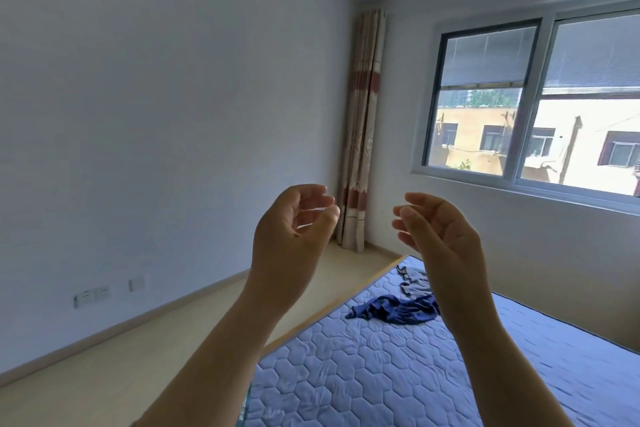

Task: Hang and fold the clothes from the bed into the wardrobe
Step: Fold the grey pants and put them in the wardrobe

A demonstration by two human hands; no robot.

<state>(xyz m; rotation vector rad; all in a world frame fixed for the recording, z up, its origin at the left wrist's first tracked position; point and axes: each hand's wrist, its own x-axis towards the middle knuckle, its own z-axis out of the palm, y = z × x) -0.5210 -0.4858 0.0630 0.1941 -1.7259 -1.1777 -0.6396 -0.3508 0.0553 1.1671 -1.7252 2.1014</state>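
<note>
My left hand [294, 232] and my right hand [440, 236] are raised in front of me, palms facing each other, fingers loosely curled and holding nothing. Below and behind them lies the bed [363, 367] with a blue quilted mattress. A crumpled dark blue garment [394, 310] lies on the mattress near its far left edge. Past that, a lighter grey-blue garment [414, 282] lies bunched, partly hidden by my right forearm. No wardrobe is in view.
A bare white wall [156, 114] stands to the left with sockets [91, 295] low down. Pale floor [138, 357] runs between wall and bed. A gathered curtain [360, 132] hangs in the corner beside a window [536, 104].
</note>
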